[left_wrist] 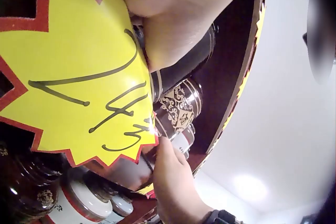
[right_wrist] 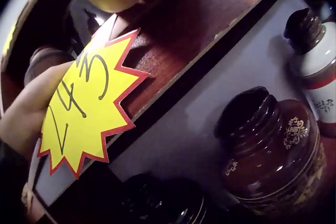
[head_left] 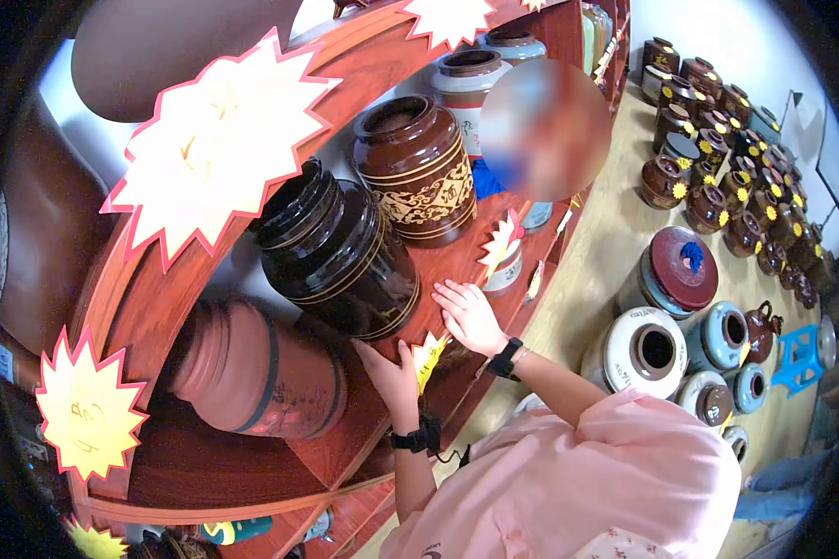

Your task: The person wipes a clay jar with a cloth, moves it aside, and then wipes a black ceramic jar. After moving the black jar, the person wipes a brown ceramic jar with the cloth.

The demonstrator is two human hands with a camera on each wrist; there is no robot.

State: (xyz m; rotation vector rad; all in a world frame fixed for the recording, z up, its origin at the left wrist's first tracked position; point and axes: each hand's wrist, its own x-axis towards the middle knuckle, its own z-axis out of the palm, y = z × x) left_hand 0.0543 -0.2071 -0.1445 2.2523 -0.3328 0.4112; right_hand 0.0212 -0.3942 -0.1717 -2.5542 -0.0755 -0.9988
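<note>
In the head view, my left hand (head_left: 389,382) lies at the front edge of a red-brown wooden shelf (head_left: 336,452), thumb spread from the fingers. Beside its thumb is a yellow star-shaped price tag (head_left: 428,358), seen edge-on; the left wrist view shows the tag (left_wrist: 79,87) large, with handwritten figures, partly covering that hand. My right hand (head_left: 471,319) rests on the shelf top further along, fingers extended. Just behind both hands stands a glossy black jar (head_left: 345,265). A brown jar with gold patterns (head_left: 419,177) is beyond it, and a matte reddish jar (head_left: 266,373) stands left.
Larger star tags (head_left: 224,144) hang along the curved upper frame. On the floor to the right are a maroon-lidded jar (head_left: 678,268), a white jar (head_left: 615,340) and a blue stool (head_left: 797,359). Many brown jars line the far wall. More jars (right_wrist: 273,145) stand on the level below.
</note>
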